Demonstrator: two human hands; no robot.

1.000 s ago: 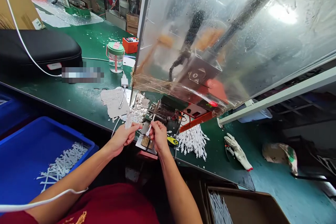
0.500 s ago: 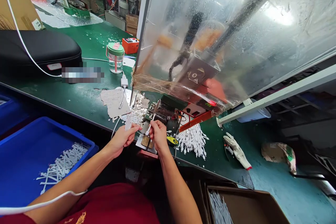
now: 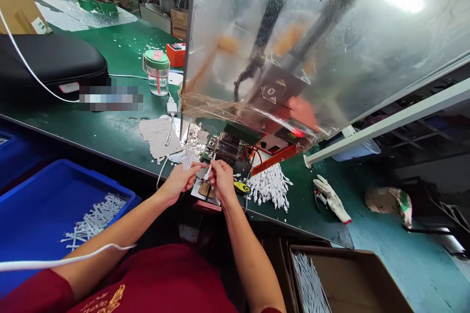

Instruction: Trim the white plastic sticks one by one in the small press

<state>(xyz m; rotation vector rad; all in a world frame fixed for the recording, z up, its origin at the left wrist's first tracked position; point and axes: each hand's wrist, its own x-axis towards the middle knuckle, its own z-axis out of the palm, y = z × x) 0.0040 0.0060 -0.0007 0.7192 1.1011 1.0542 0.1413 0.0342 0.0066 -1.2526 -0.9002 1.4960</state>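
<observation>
My left hand (image 3: 180, 180) is closed round a small bunch of white strips (image 3: 187, 160) that stick up above the fingers. My right hand (image 3: 221, 179) pinches a single white strip (image 3: 208, 173) and holds it over a small fixture (image 3: 204, 190) with a wooden block at the bench's front edge. The two hands are almost touching. Just behind them sits a circuit-board jig (image 3: 229, 148) under a foil-covered shield (image 3: 312, 44). A pile of white strips (image 3: 270, 186) lies right of my right hand, beside a yellow tool handle (image 3: 242, 187).
A blue bin (image 3: 40, 210) with several white strips stands at lower left; a cardboard box (image 3: 341, 279) of strips sits at lower right. On the green bench (image 3: 110, 132) are a green-lidded cup (image 3: 157, 71), a black case (image 3: 51, 66), paper scraps (image 3: 159, 137) and a work glove (image 3: 330, 199).
Both hands have shifted slightly up and closer together over the fixture; the left hand's bunch moved right toward the jig. The view dipped a little.
</observation>
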